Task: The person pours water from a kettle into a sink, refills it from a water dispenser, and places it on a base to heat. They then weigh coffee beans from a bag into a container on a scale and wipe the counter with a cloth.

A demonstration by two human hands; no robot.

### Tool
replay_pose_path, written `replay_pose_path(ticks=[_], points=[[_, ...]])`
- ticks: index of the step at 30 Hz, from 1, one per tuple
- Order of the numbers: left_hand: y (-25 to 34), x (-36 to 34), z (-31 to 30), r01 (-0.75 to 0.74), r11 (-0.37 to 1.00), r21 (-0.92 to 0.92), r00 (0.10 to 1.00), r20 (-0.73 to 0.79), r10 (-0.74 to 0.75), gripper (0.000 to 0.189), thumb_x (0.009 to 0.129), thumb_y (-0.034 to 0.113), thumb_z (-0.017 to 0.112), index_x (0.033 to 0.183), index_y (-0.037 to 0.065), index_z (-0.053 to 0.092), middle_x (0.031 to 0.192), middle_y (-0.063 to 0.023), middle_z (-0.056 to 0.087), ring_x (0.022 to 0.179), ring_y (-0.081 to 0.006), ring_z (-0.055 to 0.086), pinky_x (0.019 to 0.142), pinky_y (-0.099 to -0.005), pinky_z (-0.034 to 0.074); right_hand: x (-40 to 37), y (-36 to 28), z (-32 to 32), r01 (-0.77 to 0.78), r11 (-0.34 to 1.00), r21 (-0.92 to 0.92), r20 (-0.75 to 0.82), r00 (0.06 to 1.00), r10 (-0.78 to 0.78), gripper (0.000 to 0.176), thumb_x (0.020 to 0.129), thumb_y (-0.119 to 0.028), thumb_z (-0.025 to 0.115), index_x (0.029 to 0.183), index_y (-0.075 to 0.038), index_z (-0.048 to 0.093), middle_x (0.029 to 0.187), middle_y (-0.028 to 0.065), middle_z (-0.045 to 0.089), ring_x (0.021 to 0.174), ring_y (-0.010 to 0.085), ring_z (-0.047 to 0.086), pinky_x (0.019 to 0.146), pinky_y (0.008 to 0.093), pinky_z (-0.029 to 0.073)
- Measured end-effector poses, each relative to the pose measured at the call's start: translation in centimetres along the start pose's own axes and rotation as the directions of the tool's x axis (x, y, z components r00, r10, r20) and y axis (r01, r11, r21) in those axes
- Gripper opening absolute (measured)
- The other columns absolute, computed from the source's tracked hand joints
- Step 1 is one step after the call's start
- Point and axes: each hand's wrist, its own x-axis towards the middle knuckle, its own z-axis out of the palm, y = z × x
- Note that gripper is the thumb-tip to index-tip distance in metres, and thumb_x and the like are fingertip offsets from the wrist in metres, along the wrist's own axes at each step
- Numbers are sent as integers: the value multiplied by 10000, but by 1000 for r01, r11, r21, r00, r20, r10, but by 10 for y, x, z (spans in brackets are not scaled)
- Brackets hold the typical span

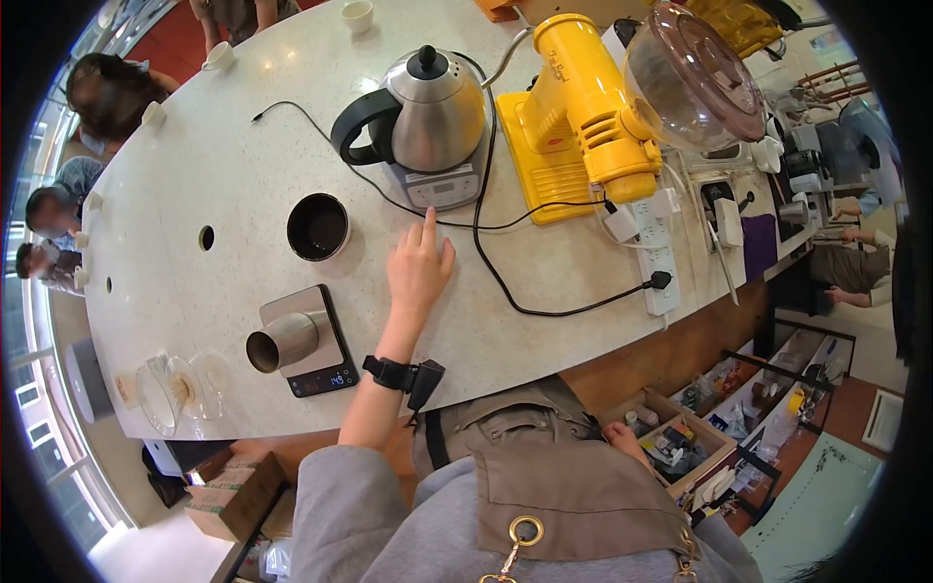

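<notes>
My left hand [419, 264] reaches over the table with its index finger stretched to the front edge of the grey kettle base [444, 187], at or just short of its buttons. The hand holds nothing. On that base stands a steel electric kettle [437, 121] with a black handle and lid knob. A dark round cup [319, 227] stands left of the hand. Below it, a metal dosing cup [282, 342] lies tilted on a digital scale [335, 364] with a lit display. My right hand [627, 443] hangs low beside my apron, fingers loose, nothing visible in it.
A yellow coffee grinder [554, 126] with a clear hopper stands right of the kettle. Black cables cross the table to a power strip [657, 257]. Glassware [170, 394] stands at the left edge. White cups [358, 16] line the far rim, where people sit. Open drawers [680, 437] lie below right.
</notes>
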Motion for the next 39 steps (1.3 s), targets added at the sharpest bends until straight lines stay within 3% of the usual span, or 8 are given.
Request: replay_pose_path(ticks=[8, 17, 20, 22, 23, 28, 34, 39], points=[[2, 4, 5, 108, 994, -24, 994, -1, -108, 517, 789, 190, 617, 1270, 15, 540, 859, -128, 616, 673, -295, 616, 567, -378, 489, 7, 1, -4, 6, 1000, 9, 27, 1000, -6, 180, 948, -163, 476, 877, -36, 581, 701, 19, 588, 602, 114, 535, 553, 256, 435], [16, 23, -2, 220, 965, 141, 954, 175, -243, 492, 750, 177, 584, 1216, 18, 588, 780, -113, 630, 662, -300, 628, 566, -381, 495, 14, -6, -2, 31, 998, -58, 40, 999, -28, 196, 949, -178, 467, 859, -47, 583, 690, 9, 575, 594, 107, 530, 528, 248, 425], [18, 22, 2, 202, 972, 124, 965, 145, -219, 454, 755, 165, 588, 1185, 22, 606, 762, -112, 625, 657, -301, 627, 563, -386, 496, 20, -6, -3, 14, 999, -41, 36, 999, -13, 200, 952, -175, 464, 857, -42, 579, 678, 12, 571, 579, 105, 525, 509, 248, 419], [13, 18, 11, -59, 994, -95, 997, 34, 63, 455, 747, 165, 583, 1177, 17, 605, 761, -103, 616, 594, -280, 618, 521, -378, 493, 19, -8, -3, 19, 999, -34, 29, 999, -18, 202, 953, -172, 463, 855, -36, 576, 673, 16, 570, 569, 105, 522, 499, 250, 416], [12, 14, 17, -61, 994, -95, 997, 34, 65, 455, 747, 165, 583, 1177, 17, 605, 761, -103, 616, 594, -280, 618, 521, -378, 493, 19, -10, -3, 18, 1000, -22, 35, 999, -17, 202, 952, -166, 462, 852, -29, 572, 672, 22, 570, 558, 108, 520, 497, 252, 416], [34, 12, 15, 46, 991, -129, 978, 208, -18, 526, 770, 159, 597, 1275, 30, 521, 865, -139, 648, 654, -306, 623, 561, -401, 496, 19, -11, -2, 43, 999, 8, 33, 999, -43, 196, 948, -144, 459, 846, -15, 566, 662, 34, 567, 536, 116, 519, 478, 262, 418], [39, 9, 18, 140, 979, -147, 973, 202, -109, 705, 762, 177, 587, 1403, 15, 343, 869, -151, 618, 691, -315, 625, 594, -406, 509, 23, -1, -1, -9, 1000, 10, 22, 1000, 8, 182, 942, -151, 465, 870, -24, 574, 662, 30, 562, 524, 119, 518, 451, 271, 419], [39, 7, 15, 211, 964, -161, 950, 266, -163, 723, 777, 179, 580, 1425, 16, 303, 879, -167, 613, 712, -333, 620, 607, -416, 504, 25, -4, 1, -7, 1000, 1, 14, 1000, 7, 179, 940, -155, 463, 888, -30, 579, 680, 23, 561, 532, 114, 515, 443, 263, 408]])
